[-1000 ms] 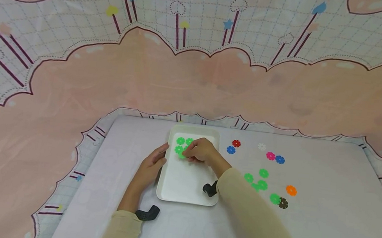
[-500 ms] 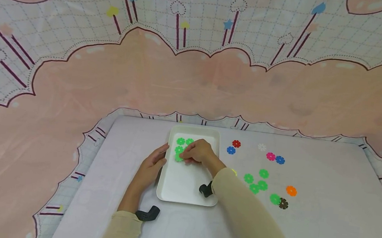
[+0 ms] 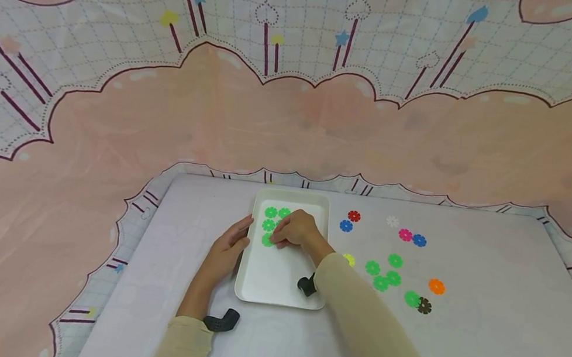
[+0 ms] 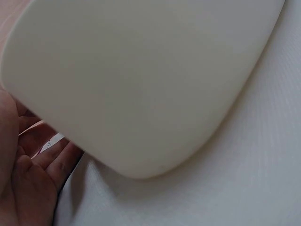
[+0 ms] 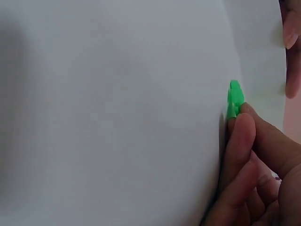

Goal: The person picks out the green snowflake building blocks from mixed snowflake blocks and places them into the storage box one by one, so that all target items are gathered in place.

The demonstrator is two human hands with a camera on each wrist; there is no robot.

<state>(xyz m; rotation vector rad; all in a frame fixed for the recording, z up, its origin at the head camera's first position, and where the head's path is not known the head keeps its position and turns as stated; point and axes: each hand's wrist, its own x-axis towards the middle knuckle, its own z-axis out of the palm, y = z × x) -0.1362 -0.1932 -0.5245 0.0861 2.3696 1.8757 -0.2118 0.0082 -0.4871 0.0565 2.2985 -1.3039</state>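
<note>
Green disc [image 5: 235, 98] and white tray [image 3: 280, 278] occupy both hands [image 3: 225, 253] [image 3: 298, 229].

A white table [image 3: 499, 356] bears a tray [image 3: 274, 280] beneath the right hand [image 3: 297, 228]. Coloured discs [image 3: 393, 278] lie to that hand's right.

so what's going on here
A person is handling small discs with both hands. The right hand pinches a green flower-shaped disc at the near end of a small group of matching green discs inside a white rectangular tray. The left hand rests against the tray's left edge. More green discs and flower-shaped discs in other colours lie scattered on the white-covered table to the tray's right.
</note>
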